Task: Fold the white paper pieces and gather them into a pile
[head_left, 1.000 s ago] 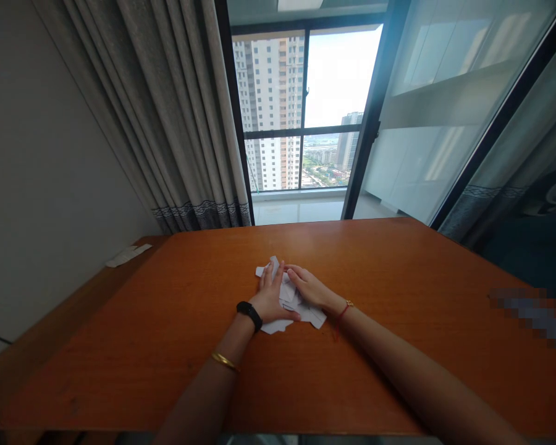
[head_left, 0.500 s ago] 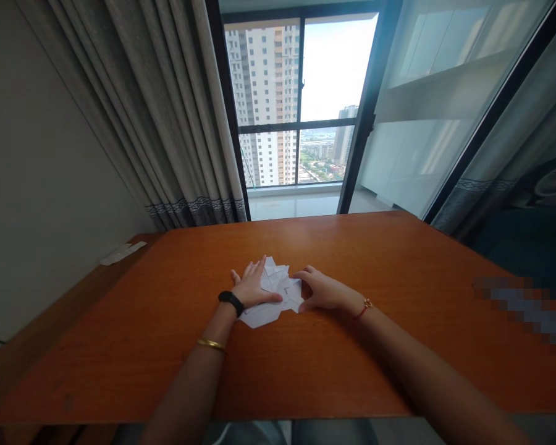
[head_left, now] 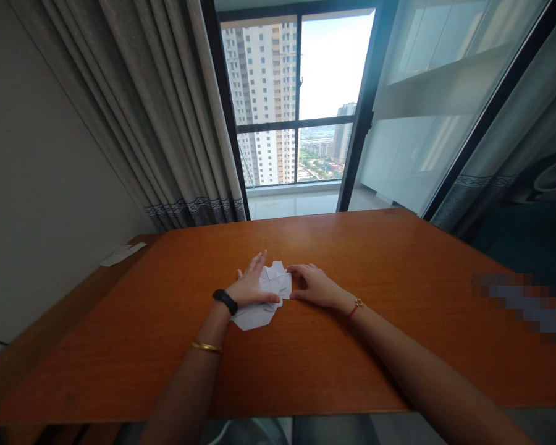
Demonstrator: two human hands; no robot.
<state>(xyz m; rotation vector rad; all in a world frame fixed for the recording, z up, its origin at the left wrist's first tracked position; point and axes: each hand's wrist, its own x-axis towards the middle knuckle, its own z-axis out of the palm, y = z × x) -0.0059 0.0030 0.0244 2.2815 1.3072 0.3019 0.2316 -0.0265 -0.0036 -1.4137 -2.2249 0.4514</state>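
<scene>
Several folded white papers (head_left: 254, 317) lie in an overlapping heap on the orange-brown wooden table (head_left: 333, 371). My left hand (head_left: 252, 287), with a black band and a gold bangle on its arm, rests over the left part of the heap, fingers spread and thumb pointing right across the paper. My right hand (head_left: 317, 287), with a thin red bracelet at the wrist, is at the heap's right edge. Its thumb and fingers curve round that edge, the fingertips touching the paper, with a gap showing between thumb and fingers.
A white strip (head_left: 123, 254) lies on a ledge beyond the table's left edge. A blurred, pixelated patch (head_left: 528, 309) covers the table's right side. Behind the table stand a grey curtain (head_left: 176, 123) and a sliding glass door.
Both hands have shifted slightly left. The right part of the paper heap has moved left too and now sits closer to my left hand, making the heap narrower.
</scene>
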